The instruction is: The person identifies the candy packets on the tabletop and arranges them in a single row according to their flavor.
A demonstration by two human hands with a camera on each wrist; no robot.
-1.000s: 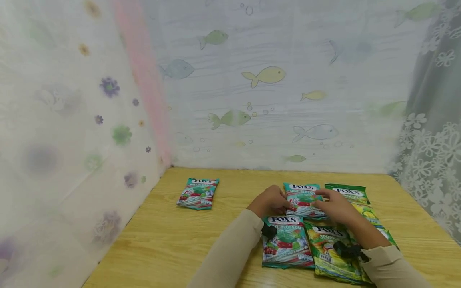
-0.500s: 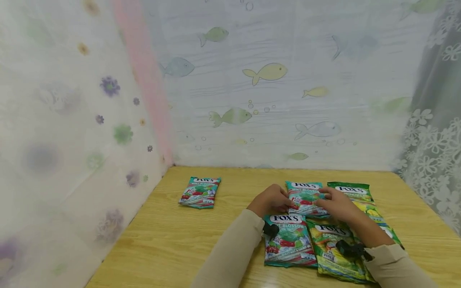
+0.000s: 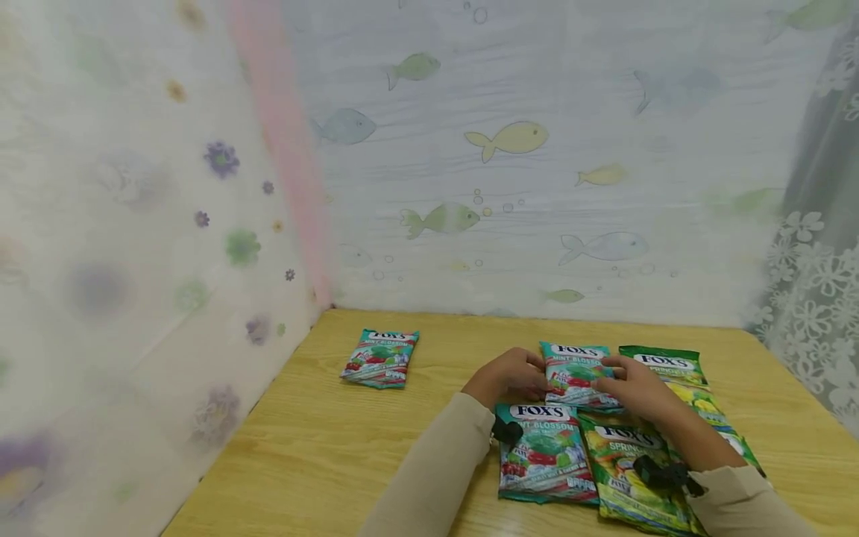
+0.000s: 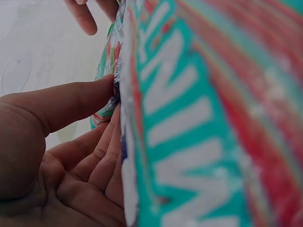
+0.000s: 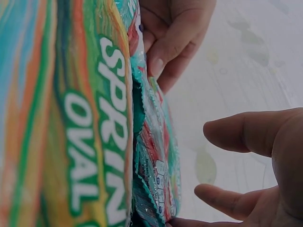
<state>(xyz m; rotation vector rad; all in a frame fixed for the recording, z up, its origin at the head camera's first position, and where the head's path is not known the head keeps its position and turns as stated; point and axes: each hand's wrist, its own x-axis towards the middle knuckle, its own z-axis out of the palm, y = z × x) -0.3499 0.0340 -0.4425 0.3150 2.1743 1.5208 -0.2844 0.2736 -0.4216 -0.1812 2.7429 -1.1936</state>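
My left hand [image 3: 510,377] pinches the left edge of a teal Fox's Mint Blossom candy bag [image 3: 576,373], which lies face up toward the back. In the left wrist view its thumb [image 4: 80,101] presses the bag's edge, fingers curled underneath. Over the bag's right side is my right hand [image 3: 640,388]. Its thumb and forefinger stand spread apart from the wrapper in the right wrist view; a lower finger [image 5: 194,222] touches the bag's edge. Nearer to me lie another Mint Blossom bag [image 3: 546,462] and a green-yellow Fox's candy bag [image 3: 624,477], partly hidden by the right wrist.
Farther right lie more green-yellow Fox's bags [image 3: 694,388], partly covered by the right arm. A single Mint Blossom bag [image 3: 381,359] sits at the table's back left. Patterned curtains [image 3: 429,171] hang behind and beside the wooden table [image 3: 322,455].
The head view has shifted slightly, so everything sits a little farther right in it. Both hands stay at the same bag with hardly any movement.
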